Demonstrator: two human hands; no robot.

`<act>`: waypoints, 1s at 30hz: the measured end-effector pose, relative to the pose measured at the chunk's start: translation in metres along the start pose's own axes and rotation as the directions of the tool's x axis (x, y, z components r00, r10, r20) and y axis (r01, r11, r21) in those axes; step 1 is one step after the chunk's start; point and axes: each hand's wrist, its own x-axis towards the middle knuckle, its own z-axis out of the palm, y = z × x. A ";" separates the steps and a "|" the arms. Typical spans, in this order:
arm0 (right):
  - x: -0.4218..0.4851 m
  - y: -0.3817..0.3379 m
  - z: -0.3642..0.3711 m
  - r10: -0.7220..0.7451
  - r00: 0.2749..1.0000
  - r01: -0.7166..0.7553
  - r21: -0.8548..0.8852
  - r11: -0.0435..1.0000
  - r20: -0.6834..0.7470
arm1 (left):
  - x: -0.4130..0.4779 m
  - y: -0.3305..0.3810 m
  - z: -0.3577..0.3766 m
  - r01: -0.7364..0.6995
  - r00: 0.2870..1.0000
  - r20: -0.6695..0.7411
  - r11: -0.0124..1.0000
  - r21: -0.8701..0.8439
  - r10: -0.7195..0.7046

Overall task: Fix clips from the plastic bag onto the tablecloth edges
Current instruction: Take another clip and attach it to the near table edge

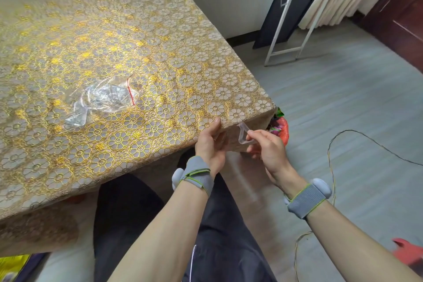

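A gold flower-patterned tablecloth (119,57) covers the table. Near its middle lies a clear plastic bag (107,96) with a red seal strip and clear clips inside; one loose clear clip (76,119) rests beside the bag. My left hand (211,142) grips the tablecloth's near edge close to the right corner, thumb on top. My right hand (266,147) pinches a clear clip (243,134) just right of it, held against the hanging edge of the cloth.
An orange-red bag (282,129) with colourful contents sits on the floor under the table corner. A thin cable (366,139) loops over the grey floor. A white metal frame (283,52) and dark panel lean on the wall. My dark-trousered legs are below.
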 end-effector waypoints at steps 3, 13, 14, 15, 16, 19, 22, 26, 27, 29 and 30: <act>0.001 0.000 -0.001 0.026 1.000 -0.026 0.006 1.000 0.006 | -0.003 0.004 -0.002 0.005 1.000 0.012 1.000 0.012 -0.005; -0.001 0.003 0.009 0.357 0.917 -0.377 0.098 0.921 0.177 | -0.020 0.007 -0.031 -0.032 0.994 0.107 0.840 0.541 -0.030; -0.001 0.004 0.010 0.398 0.892 -0.433 0.154 0.888 0.214 | -0.024 0.008 -0.033 -0.037 0.993 0.113 0.793 0.608 -0.040; -0.001 0.004 0.011 0.426 0.871 -0.473 0.187 0.861 0.244 | -0.027 0.008 -0.036 -0.053 0.991 0.129 0.745 0.664 -0.044; -0.002 0.004 0.013 0.441 0.858 -0.496 0.199 0.845 0.263 | -0.030 0.008 -0.037 -0.072 0.989 0.144 0.707 0.704 -0.042; -0.003 0.006 0.018 0.462 0.846 -0.513 0.168 0.842 0.267 | -0.031 0.009 -0.039 -0.187 0.978 0.203 0.651 0.736 0.051; -0.003 0.006 0.021 0.476 0.833 -0.527 0.141 0.838 0.281 | -0.030 0.012 -0.037 -0.294 0.956 0.237 0.555 0.778 0.173; -0.001 0.004 0.020 0.385 0.865 -0.461 0.206 0.863 0.322 | -0.031 0.011 -0.033 -0.360 0.923 0.275 0.354 0.863 0.269; -0.002 0.004 0.020 0.337 0.889 -0.409 0.207 0.889 0.310 | -0.029 0.007 -0.033 -0.358 0.914 0.266 0.302 0.883 0.305; -0.003 0.003 0.022 0.217 0.942 -0.257 0.133 0.957 0.255 | -0.027 -0.002 -0.033 -0.374 0.901 0.251 0.340 0.863 0.354; -0.003 0.001 0.023 0.160 0.959 -0.180 0.066 0.981 0.232 | -0.028 -0.006 -0.032 -0.387 0.896 0.243 0.385 0.838 0.371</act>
